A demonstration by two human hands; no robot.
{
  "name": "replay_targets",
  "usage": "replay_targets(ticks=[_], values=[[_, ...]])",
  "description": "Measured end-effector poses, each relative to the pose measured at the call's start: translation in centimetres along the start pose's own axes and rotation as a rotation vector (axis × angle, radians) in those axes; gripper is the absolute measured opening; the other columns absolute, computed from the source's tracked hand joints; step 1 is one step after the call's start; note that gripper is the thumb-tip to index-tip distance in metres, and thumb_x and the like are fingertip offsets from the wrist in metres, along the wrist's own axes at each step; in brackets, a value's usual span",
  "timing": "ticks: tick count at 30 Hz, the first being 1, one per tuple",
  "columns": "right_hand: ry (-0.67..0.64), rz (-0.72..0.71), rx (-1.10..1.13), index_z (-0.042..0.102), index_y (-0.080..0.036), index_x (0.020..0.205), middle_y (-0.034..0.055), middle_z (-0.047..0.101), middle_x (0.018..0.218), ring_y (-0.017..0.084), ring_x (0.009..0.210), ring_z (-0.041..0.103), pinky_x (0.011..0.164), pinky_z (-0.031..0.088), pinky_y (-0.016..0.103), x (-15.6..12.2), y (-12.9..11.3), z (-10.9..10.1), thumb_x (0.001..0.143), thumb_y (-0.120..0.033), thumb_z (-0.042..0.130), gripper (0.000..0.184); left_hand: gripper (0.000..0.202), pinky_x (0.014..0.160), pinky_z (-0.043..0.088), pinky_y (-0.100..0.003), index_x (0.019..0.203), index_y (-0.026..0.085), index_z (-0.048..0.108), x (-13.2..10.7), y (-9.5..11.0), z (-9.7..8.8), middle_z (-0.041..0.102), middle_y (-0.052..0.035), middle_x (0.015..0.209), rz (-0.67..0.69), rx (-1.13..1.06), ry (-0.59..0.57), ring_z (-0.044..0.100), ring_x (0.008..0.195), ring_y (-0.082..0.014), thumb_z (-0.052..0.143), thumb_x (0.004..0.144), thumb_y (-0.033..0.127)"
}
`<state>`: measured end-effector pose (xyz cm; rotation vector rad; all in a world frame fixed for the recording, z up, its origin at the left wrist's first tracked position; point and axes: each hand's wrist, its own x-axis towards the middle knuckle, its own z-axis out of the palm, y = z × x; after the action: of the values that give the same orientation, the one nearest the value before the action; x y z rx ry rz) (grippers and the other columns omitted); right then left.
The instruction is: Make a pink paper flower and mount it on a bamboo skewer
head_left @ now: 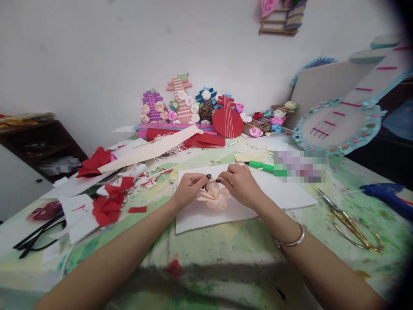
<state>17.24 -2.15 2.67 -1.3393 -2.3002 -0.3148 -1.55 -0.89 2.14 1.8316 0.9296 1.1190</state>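
My left hand (pixel 191 187) and my right hand (pixel 241 183) are close together above a white sheet (pixel 277 200), fingertips pinched. Between them is a small piece of peach crepe paper (pixel 212 186), gripped from both sides. A thin pale stick (pixel 257 169) pokes out beyond my right hand and seems to run through its fingers; how far it reaches toward the left is hidden. Just below the fingers, several cut peach paper petals (pixel 219 202) lie in a loose pile on the sheet.
Gold-handled scissors (pixel 350 224) and a blue-handled tool (pixel 389 196) lie at the right. A green marker (pixel 267 168) sits behind the sheet. Red paper scraps (pixel 108 206) and black glasses (pixel 41 237) are at the left. Paper-flower instrument models, including a red lute (pixel 227 120), line the wall.
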Motion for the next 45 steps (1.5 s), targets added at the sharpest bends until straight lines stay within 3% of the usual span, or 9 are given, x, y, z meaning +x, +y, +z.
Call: replay_targets(ticks=[3, 9, 13, 24, 29, 33, 36, 39, 45], values=[[0.039, -0.012, -0.009, 0.069, -0.020, 0.085, 0.0047, 0.055, 0.077, 0.018, 0.080, 0.046, 0.068, 0.022, 0.031, 0.0, -0.1, 0.0, 0.093, -0.033, 0.044, 0.029, 0.035, 0.055, 0.037, -0.021, 0.054, 0.011, 0.064, -0.1, 0.1, 0.0, 0.057, 0.0005, 0.050, 0.004, 0.023, 0.020, 0.049, 0.053, -0.0103, 0.055, 0.080, 0.033], [0.105, -0.016, -0.037, 0.067, -0.019, 0.079, 0.0052, 0.056, 0.078, 0.018, 0.082, 0.044, 0.070, 0.022, 0.032, 0.0, -0.4, -0.2, 0.092, -0.032, 0.046, 0.028, 0.018, 0.064, 0.045, -0.024, 0.076, 0.013, 0.074, -0.2, 0.0, -0.1, 0.072, -0.0037, 0.072, 0.002, 0.064, 0.045, 0.060, 0.067, -0.0159, 0.064, 0.073, 0.027], [0.113, -0.012, -0.044, 0.065, -0.018, 0.076, 0.0056, 0.058, 0.079, 0.019, 0.082, 0.044, 0.070, 0.021, 0.032, 0.1, -0.5, -0.2, 0.092, -0.030, 0.047, 0.026, 0.018, 0.063, 0.046, -0.024, 0.078, 0.014, 0.075, -0.3, -0.1, -0.1, 0.073, -0.0045, 0.074, 0.034, 0.100, 0.044, 0.061, 0.068, -0.0162, 0.064, 0.074, 0.028], [0.031, 0.006, 0.013, 0.061, -0.017, 0.072, 0.0035, 0.062, 0.069, 0.018, 0.078, 0.046, 0.069, 0.018, 0.033, -0.1, -0.9, -0.7, 0.090, -0.030, 0.048, 0.026, 0.019, 0.056, 0.039, -0.021, 0.064, 0.015, 0.069, -0.5, 0.0, 0.4, 0.063, -0.0015, 0.056, 0.371, 0.443, 0.069, 0.051, 0.053, -0.0095, 0.056, 0.076, 0.019], [0.052, 0.033, 0.034, 0.060, -0.017, 0.068, 0.0027, 0.061, 0.066, 0.017, 0.076, 0.045, 0.069, 0.018, 0.033, -0.1, -1.1, -0.6, 0.089, -0.032, 0.049, 0.029, 0.018, 0.057, 0.041, -0.022, 0.070, 0.017, 0.071, -0.7, -0.2, 0.6, 0.065, -0.0027, 0.059, 0.479, 0.481, 0.119, 0.053, 0.054, -0.0107, 0.055, 0.077, 0.018], [0.144, 0.006, -0.006, 0.060, -0.017, 0.070, 0.0030, 0.060, 0.067, 0.018, 0.077, 0.044, 0.071, 0.019, 0.034, -0.2, -1.0, -0.7, 0.090, -0.031, 0.049, 0.027, 0.018, 0.063, 0.044, -0.025, 0.084, 0.018, 0.073, -0.8, 0.3, 0.4, 0.070, -0.0048, 0.068, 0.456, 0.426, 0.147, 0.058, 0.060, -0.0132, 0.057, 0.078, 0.021], [0.226, -0.009, -0.023, 0.059, -0.017, 0.073, 0.0036, 0.059, 0.070, 0.018, 0.078, 0.044, 0.074, 0.020, 0.036, -0.3, -1.1, -0.9, 0.091, -0.031, 0.046, 0.026, 0.023, 0.067, 0.046, -0.026, 0.093, 0.016, 0.073, -1.0, 1.0, 0.1, 0.073, -0.0075, 0.078, 0.415, 0.303, 0.075, 0.063, 0.068, -0.0156, 0.056, 0.080, 0.025], [0.264, -0.022, -0.020, 0.058, -0.017, 0.073, 0.0038, 0.058, 0.071, 0.018, 0.077, 0.044, 0.076, 0.020, 0.037, -0.3, -1.2, -1.2, 0.092, -0.034, 0.043, 0.029, 0.027, 0.071, 0.048, -0.026, 0.086, 0.017, 0.074, -1.0, 1.6, -0.1, 0.073, -0.0078, 0.083, 0.347, 0.198, 0.045, 0.065, 0.075, -0.0167, 0.050, 0.086, 0.028], [0.312, -0.041, -0.029, 0.059, -0.019, 0.075, 0.0031, 0.056, 0.071, 0.017, 0.075, 0.042, 0.076, 0.020, 0.036, -0.5, -1.5, -1.3, 0.093, -0.032, 0.041, 0.029, 0.024, 0.068, 0.047, -0.025, 0.078, 0.015, 0.073, -1.0, 2.2, -0.2, 0.072, -0.0060, 0.076, 0.272, 0.118, 0.085, 0.062, 0.068, -0.0150, 0.055, 0.083, 0.030]])
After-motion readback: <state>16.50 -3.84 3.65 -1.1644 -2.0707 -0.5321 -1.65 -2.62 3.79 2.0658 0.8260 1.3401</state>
